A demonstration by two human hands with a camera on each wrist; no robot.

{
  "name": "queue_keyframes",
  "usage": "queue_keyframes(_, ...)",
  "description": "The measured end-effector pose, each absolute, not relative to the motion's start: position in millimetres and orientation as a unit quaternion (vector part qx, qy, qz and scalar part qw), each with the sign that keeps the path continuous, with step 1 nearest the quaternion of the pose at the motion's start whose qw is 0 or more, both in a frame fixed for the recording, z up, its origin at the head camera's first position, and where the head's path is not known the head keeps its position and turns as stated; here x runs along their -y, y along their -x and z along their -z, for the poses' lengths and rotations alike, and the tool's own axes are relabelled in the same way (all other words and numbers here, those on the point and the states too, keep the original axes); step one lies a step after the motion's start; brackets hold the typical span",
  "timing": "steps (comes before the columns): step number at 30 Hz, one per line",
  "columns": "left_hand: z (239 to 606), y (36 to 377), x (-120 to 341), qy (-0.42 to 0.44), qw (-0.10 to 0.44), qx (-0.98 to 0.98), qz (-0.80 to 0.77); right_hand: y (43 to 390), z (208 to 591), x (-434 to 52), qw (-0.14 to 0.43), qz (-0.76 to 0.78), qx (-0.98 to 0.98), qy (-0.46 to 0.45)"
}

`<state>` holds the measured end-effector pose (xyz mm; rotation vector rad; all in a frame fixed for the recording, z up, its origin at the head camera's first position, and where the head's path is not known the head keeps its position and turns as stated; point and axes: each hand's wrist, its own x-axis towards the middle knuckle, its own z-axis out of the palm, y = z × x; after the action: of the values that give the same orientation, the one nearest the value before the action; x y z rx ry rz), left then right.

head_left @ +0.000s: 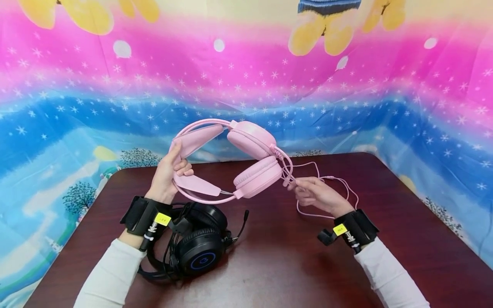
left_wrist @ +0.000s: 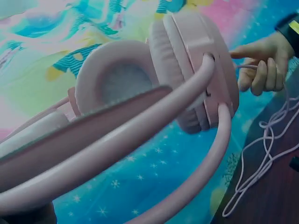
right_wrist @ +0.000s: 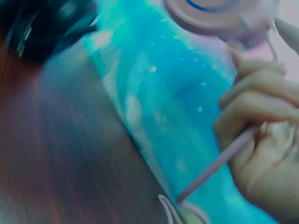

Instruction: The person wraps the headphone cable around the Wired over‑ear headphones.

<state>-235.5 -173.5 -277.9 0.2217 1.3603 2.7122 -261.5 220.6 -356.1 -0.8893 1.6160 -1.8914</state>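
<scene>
Gripping pink headset by its band, left hand lifted above table; right hand pinching pink cable just beside earcups. Black headset lying below.

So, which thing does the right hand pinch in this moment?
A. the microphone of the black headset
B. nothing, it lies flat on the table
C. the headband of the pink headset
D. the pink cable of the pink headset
D: the right hand pinches the pink cable just beside the ear cups, while the left hand grips the headband of the pink headset, held above the table.
</scene>
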Motion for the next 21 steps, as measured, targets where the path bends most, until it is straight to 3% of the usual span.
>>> queue_keyframes(3,275,234,175,-0.089,0.062,-0.415,-0.904,267,367,-229,0.276,0.731,-0.500,0.373)
queue_keyframes(7,273,233,174,-0.085,0.060,-0.384,-0.917,266,375,-235,0.258,0.740,-0.506,0.361)
queue_keyframes(11,272,233,174,-0.064,0.064,-0.351,-0.932,263,378,-232,0.194,0.701,-0.617,0.299)
queue_keyframes(15,273,233,176,-0.056,0.062,-0.325,-0.942,263,379,-226,0.123,0.564,-0.782,0.236)
queue_keyframes(21,265,233,182,-0.050,0.022,-0.272,-0.961,263,387,-229,0.054,0.415,-0.875,0.242)
